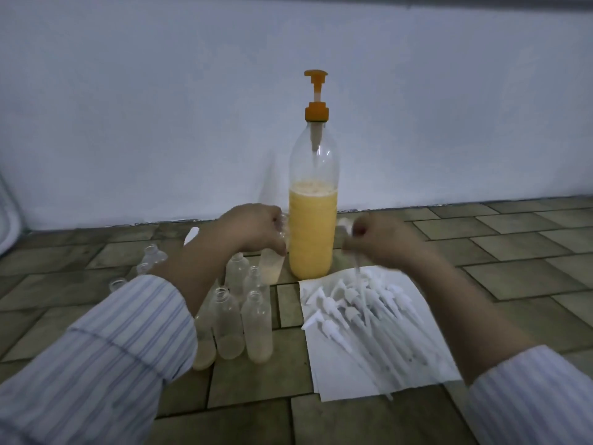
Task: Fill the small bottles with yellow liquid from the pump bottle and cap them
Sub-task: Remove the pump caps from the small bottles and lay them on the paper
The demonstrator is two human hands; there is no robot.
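Left hand (256, 228): fingers curled round the upper part of a small clear bottle (272, 263), which it holds upright or slightly tilted. A shallow layer of pale yellow liquid sits in the base of this bottle. The held bottle lies just beside the pump bottle (313, 229), on the side nearest the left grip; whether the two touch cannot be determined.

Right hand (378, 240): fingers closed in a pinch on a white pump cap (354, 248), whose thin dip tube hangs down below the fingers. The image is blurred here, so the cap's head appears to sit above the fingers, but this is not certain.

Pump bottle: stands upright between the two grips, clear body, orange pump head (316, 91) raised, yellow liquid filling roughly its lower half.

Directly below the right grip: a white paper sheet (426, 374) on the tiled floor (513, 252), carrying a loose pile of white pump caps (362, 306) with their tubes pointing toward the person.

Below the left grip, toward the person: a cluster of uncapped small bottles (239, 319), standing upright, several with a little yellow liquid at the bottom. More uncapped bottles (150, 256) stand on the far side of the left forearm, partly hidden by it.

Both forearms wear striped sleeves (112, 364). A pale wall (192, 107) rises behind the pump bottle.
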